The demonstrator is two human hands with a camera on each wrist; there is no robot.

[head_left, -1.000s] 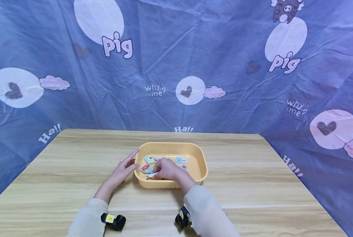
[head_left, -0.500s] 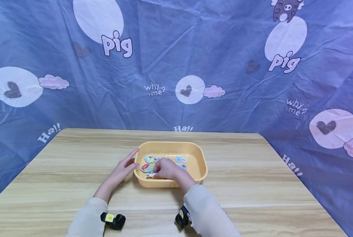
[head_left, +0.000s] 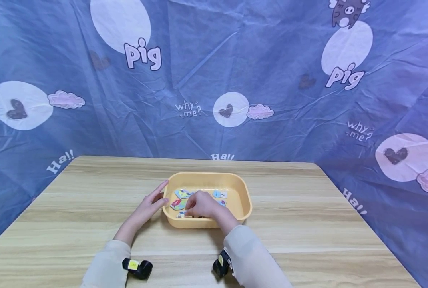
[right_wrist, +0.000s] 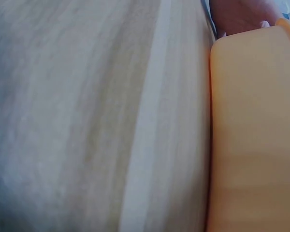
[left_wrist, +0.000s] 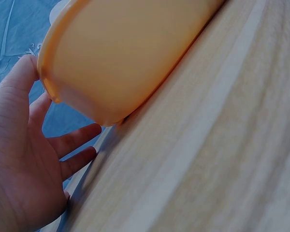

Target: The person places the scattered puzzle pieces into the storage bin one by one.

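A yellow plastic tray sits mid-table with several colourful puzzle pieces inside. My left hand lies against the tray's left end with its fingers straight. In the left wrist view the thumb of that hand touches the corner of the tray. My right hand reaches over the near wall into the tray. Its fingers curl down on a puzzle piece at the near left, and the fingertips are hidden. The right wrist view shows only the tray's outer wall and the tabletop.
The wooden table stretches wide on both sides of the tray. A blue printed cloth hangs behind and along both sides. Black wrist cameras sit on both sleeves near the front edge.
My right hand has shifted slightly over the pieces inside the tray. The left hand and the tray stay where they were.
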